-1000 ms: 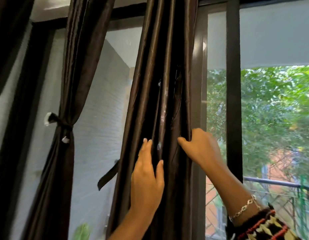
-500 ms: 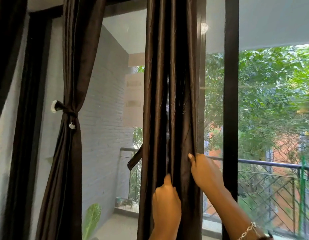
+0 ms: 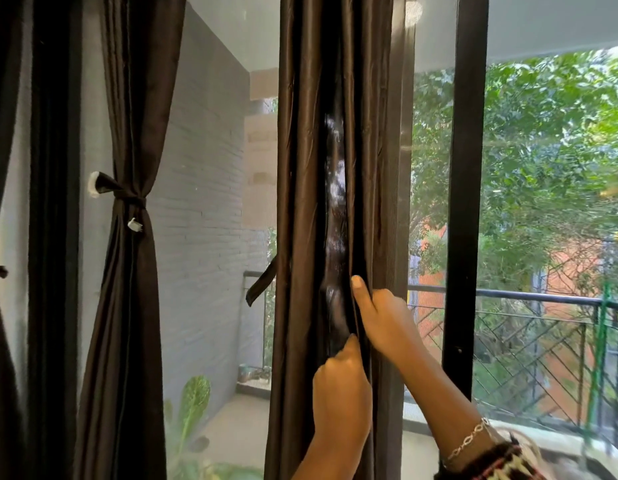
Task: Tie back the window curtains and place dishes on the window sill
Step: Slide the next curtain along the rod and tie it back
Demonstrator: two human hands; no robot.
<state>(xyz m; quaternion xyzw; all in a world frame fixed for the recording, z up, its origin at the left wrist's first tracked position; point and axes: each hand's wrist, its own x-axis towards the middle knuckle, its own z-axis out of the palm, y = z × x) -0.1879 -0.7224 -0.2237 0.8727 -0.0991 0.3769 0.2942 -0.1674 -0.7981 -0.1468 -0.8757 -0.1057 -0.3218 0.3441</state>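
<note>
Head view: a person stands close to a tall window hung with dark brown, glossy curtains. In the centre, 1 curtain hangs straight down, its folds gathered into a narrow column, with a sliver of daylight showing through a gap in the pleats. Both hands are on it at about the same height, low in the frame. The left hand comes up from below, its fingers curled around a bunch of the folds and the thumb pointing upward. The right hand, with a chain bracelet on the wrist, reaches in from the right; its thumb lies on the front of the fabric and the fingers wrap behind the right edge, pinching it. A loose tie strap dangles from the curtain's left edge, just beside it and untouched by either hand. Further left, a 2nd curtain is cinched at its middle by its own tie. A black frame bar stands right of the hands, with a balcony railing and green trees beyond the glass. No dishes or window sill are visible. The step in hand appears to be bunching the centre curtain ready for tying. The next move likely calls for 1 hand to keep the folds squeezed together while the other frees itself, catches the strap and brings it around the bundle.
</note>
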